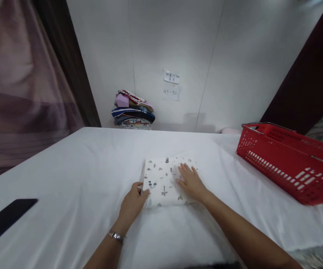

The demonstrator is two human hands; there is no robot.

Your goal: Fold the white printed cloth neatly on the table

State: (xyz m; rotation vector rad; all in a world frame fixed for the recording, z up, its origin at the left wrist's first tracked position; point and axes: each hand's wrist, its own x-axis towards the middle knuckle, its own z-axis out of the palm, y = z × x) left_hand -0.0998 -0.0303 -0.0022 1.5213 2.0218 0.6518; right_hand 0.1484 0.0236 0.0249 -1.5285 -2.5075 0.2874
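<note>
A folded white cloth (161,179) with small printed motifs lies flat on the white-covered table, in the middle of the head view. At its left edge, my left hand (135,201) is closed, thumb on top and fingers at the side of the fold, pinching it. My right hand (191,183) rests flat on the cloth's right part with fingers spread, covering some of the print. A metal-banded watch or bracelet (116,236) circles my left wrist.
On the right stands a red plastic basket (285,160) with metal handles. A stack of folded cloths (133,112) sits at the back by the wall, below paper notes (171,91). A flat black object (7,220) lies at left on the white tablecloth (74,179).
</note>
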